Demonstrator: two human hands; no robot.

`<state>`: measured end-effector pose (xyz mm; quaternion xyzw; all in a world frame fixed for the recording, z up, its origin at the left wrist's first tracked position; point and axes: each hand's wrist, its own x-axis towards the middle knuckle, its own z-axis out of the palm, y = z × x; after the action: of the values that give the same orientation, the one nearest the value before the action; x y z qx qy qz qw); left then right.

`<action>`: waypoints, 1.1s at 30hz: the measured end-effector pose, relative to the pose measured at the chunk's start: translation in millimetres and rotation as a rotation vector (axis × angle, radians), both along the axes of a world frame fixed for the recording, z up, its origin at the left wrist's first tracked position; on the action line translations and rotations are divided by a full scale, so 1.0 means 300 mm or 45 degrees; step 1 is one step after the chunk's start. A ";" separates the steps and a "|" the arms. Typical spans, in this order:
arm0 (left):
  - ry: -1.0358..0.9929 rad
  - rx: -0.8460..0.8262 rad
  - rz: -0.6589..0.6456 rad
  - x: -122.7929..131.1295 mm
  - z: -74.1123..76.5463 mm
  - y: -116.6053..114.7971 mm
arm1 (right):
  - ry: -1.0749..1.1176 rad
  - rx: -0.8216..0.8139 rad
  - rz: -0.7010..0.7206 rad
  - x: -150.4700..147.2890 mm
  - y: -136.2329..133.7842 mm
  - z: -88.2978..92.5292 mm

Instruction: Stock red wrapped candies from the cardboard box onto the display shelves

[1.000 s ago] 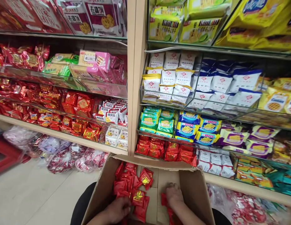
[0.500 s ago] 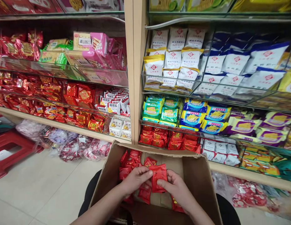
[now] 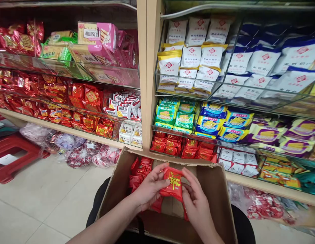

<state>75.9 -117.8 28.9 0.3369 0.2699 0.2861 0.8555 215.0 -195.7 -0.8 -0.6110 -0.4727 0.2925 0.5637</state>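
Head view: the left hand [image 3: 149, 187] and the right hand [image 3: 195, 200] meet over an open cardboard box [image 3: 218, 200] at the 6 o'clock part of the picture. Between them they hold a red packet [image 3: 173, 184] with a gold character on its face, lifted just above the box's inside and tilted slightly back.

The left forearm rises from about 7 o'clock with the wrist straight. Its thumb lies on the packet's left front and the other fingers [image 3: 161, 169] curl round the top left edge, pinching it. The right forearm comes up from 5 o'clock. Its fingers are pressed together along the packet's right edge, thumb in front, also pinching it.

Inside the box, at 10 o'clock from the held packet, lies a heap of loose red packets [image 3: 140, 169], and a few more show under the left wrist.

At 12 o'clock from the box, the lowest glass bin of the shelf holds a row of shelved red packets [image 3: 184, 148], with green cracker packs [image 3: 170, 115] and blue cracker packs [image 3: 213, 117] above them. Clear bags of sweets [image 3: 81, 154] lie on the floor [image 3: 33, 210] at 9 o'clock, near a red stool [image 3: 10, 159].
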 end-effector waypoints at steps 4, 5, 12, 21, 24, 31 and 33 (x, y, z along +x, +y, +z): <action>-0.048 0.220 0.145 0.025 -0.007 -0.008 | 0.634 -0.231 -0.033 -0.013 0.013 -0.001; -0.055 0.241 0.160 0.028 -0.011 -0.007 | 0.685 -0.248 0.026 -0.017 0.018 0.000; 0.113 0.156 0.193 0.012 -0.049 -0.010 | 0.504 -0.151 0.156 -0.040 0.029 -0.026; 0.452 0.832 0.343 -0.082 -0.043 0.076 | -0.341 0.002 -0.008 0.083 0.115 0.093; 0.864 1.483 0.524 -0.167 -0.023 0.187 | -0.526 -0.027 -0.049 0.147 0.218 0.148; 1.452 1.952 0.728 -0.283 -0.054 0.393 | -0.316 -0.460 0.076 0.151 0.538 0.046; 1.444 1.949 0.749 -0.290 -0.073 0.401 | -0.258 -0.475 0.089 0.139 0.618 0.001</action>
<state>-11.1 2.4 6.9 0.8042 0.4542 0.3805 0.0475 256.7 -10.4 -0.5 -0.7143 -0.4855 0.3312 0.3799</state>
